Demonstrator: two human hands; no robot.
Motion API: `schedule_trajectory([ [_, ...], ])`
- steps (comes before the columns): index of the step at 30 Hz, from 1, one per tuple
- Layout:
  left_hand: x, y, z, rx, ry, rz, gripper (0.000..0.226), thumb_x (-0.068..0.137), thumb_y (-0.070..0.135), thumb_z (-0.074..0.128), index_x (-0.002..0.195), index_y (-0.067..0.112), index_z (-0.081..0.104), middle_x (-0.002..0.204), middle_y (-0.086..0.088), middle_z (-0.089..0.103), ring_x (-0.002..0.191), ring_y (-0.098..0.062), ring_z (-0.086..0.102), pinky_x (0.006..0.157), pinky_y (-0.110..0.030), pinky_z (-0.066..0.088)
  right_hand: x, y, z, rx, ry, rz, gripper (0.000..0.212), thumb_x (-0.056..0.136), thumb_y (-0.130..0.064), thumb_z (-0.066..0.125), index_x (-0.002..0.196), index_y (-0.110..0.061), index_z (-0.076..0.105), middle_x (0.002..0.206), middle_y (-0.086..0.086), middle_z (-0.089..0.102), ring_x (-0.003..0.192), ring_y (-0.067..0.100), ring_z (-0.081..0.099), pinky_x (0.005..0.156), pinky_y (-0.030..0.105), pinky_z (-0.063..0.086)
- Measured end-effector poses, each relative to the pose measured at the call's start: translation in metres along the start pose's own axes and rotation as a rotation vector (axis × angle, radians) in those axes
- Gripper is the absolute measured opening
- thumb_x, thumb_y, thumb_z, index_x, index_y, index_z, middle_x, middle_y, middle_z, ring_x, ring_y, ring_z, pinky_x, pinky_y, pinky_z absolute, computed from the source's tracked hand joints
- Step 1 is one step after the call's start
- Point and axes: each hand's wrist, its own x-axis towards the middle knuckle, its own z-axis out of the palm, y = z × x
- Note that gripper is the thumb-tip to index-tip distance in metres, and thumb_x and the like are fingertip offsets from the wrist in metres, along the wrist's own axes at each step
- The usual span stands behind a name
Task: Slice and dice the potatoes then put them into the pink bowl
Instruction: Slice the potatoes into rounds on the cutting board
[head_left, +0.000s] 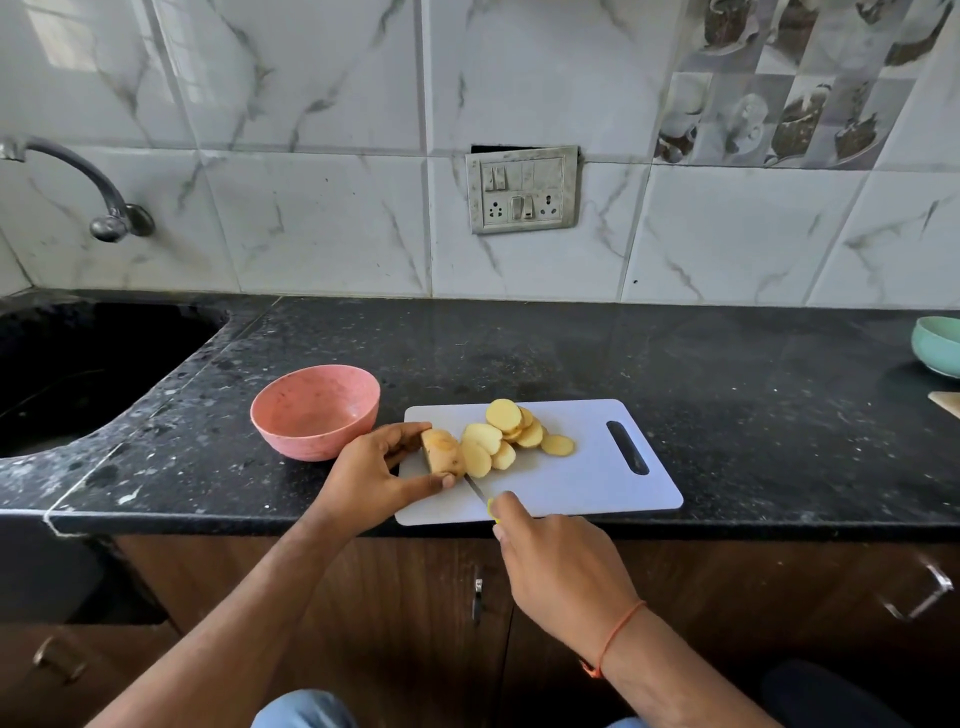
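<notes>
The left hand (375, 470) curls around the uncut end of the potato (442, 452) on the white cutting board (587, 483). The right hand (558, 564) grips a knife (477, 488), blade at the potato's cut face. Round slices (511, 434) lie beside it, and the pink bowl (315, 410) sits just left of the board.

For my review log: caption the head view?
Left hand steadies potato, right hand slices with knife; pink bowl empty.

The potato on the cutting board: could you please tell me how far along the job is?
Done: round slices lie fanned across the cutting board. In hand: the left hand holds the uncut potato end while the right hand grips the knife, its blade beside that piece. Left: finishing the slicing, dicing, and filling the pink bowl, which looks empty.
</notes>
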Motion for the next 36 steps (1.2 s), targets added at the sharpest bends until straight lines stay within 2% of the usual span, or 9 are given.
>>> schedule_trajectory([
  [5,0.001,-0.003,0.001,-0.010,0.008,-0.014,0.085,0.067,0.037,0.100,0.142,0.020,0.064,0.126,0.018,0.072,0.118,0.008,0.066,0.100,-0.012,0.051,-0.011,0.020,-0.005,-0.058,0.044,0.013,0.014,0.100,-0.033,0.061,0.101,-0.026,0.048,0.044,-0.008,0.024,0.035,0.013,0.017,0.039,0.025,0.005],
  [7,0.000,-0.003,0.001,0.006,0.007,-0.013,0.086,0.068,0.040,0.100,0.143,0.023,0.063,0.128,0.019,0.072,0.119,0.007,0.065,0.103,-0.017,0.052,-0.010,0.023,-0.007,-0.039,0.052,0.061,0.010,0.104,-0.036,0.053,0.108,-0.028,0.046,0.048,-0.008,0.027,0.038,0.015,0.030,0.037,0.028,0.017],
  [9,-0.001,-0.002,0.000,0.009,0.004,-0.015,0.085,0.068,0.040,0.100,0.144,0.026,0.063,0.128,0.020,0.071,0.120,0.007,0.065,0.105,-0.020,0.053,-0.012,0.025,-0.004,0.049,0.049,0.085,0.013,0.109,-0.042,0.037,0.117,-0.033,0.042,0.057,-0.007,0.042,0.050,0.018,0.049,0.045,0.033,0.036],
  [10,-0.001,-0.001,0.000,0.008,0.002,-0.018,0.085,0.068,0.040,0.100,0.144,0.026,0.063,0.128,0.021,0.071,0.120,0.008,0.065,0.105,-0.020,0.053,-0.013,0.025,-0.004,0.109,0.055,0.098,0.016,0.109,-0.044,0.034,0.119,-0.034,0.042,0.060,-0.007,0.047,0.055,0.018,0.052,0.048,0.031,0.037],
  [14,-0.002,0.000,0.000,0.016,0.004,-0.014,0.085,0.068,0.042,0.099,0.144,0.026,0.063,0.129,0.022,0.070,0.120,0.009,0.064,0.105,-0.019,0.053,-0.008,0.016,-0.012,0.213,0.118,0.141,0.018,0.109,-0.045,0.038,0.122,-0.036,0.046,0.057,-0.009,0.044,0.051,0.015,0.046,0.045,0.026,0.021],
  [19,-0.002,0.000,0.002,0.021,0.019,-0.011,0.083,0.070,0.042,0.099,0.143,0.026,0.064,0.127,0.024,0.069,0.117,0.014,0.063,0.096,-0.007,0.049,0.009,0.002,-0.013,0.211,0.135,0.186,0.021,0.109,-0.044,0.038,0.126,-0.034,0.045,0.061,-0.010,0.046,0.056,0.014,0.049,0.047,0.026,0.023],
  [27,-0.004,0.000,0.002,-0.009,0.046,-0.015,0.085,0.063,0.046,0.102,0.138,0.024,0.069,0.122,0.022,0.074,0.116,0.009,0.066,0.105,-0.024,0.055,0.031,-0.016,-0.013,0.191,0.169,0.186,0.023,0.108,-0.040,0.041,0.126,-0.028,0.050,0.062,-0.012,0.044,0.052,0.013,0.042,0.045,0.026,0.018],
  [32,-0.004,0.000,0.001,0.006,0.036,-0.007,0.087,0.062,0.054,0.100,0.139,0.027,0.068,0.124,0.024,0.073,0.117,0.009,0.065,0.104,-0.025,0.055,0.036,-0.022,-0.011,0.181,0.145,0.181,0.024,0.109,-0.039,0.041,0.129,-0.028,0.050,0.059,-0.013,0.036,0.047,0.008,0.034,0.045,0.023,0.015],
  [36,-0.004,-0.001,0.001,-0.002,0.033,-0.009,0.088,0.062,0.054,0.100,0.139,0.027,0.068,0.125,0.024,0.072,0.118,0.010,0.065,0.104,-0.023,0.054,0.038,-0.021,-0.011,0.166,0.133,0.168,0.026,0.109,-0.040,0.039,0.131,-0.029,0.048,0.063,-0.012,0.044,0.050,0.011,0.041,0.045,0.024,0.019],
])
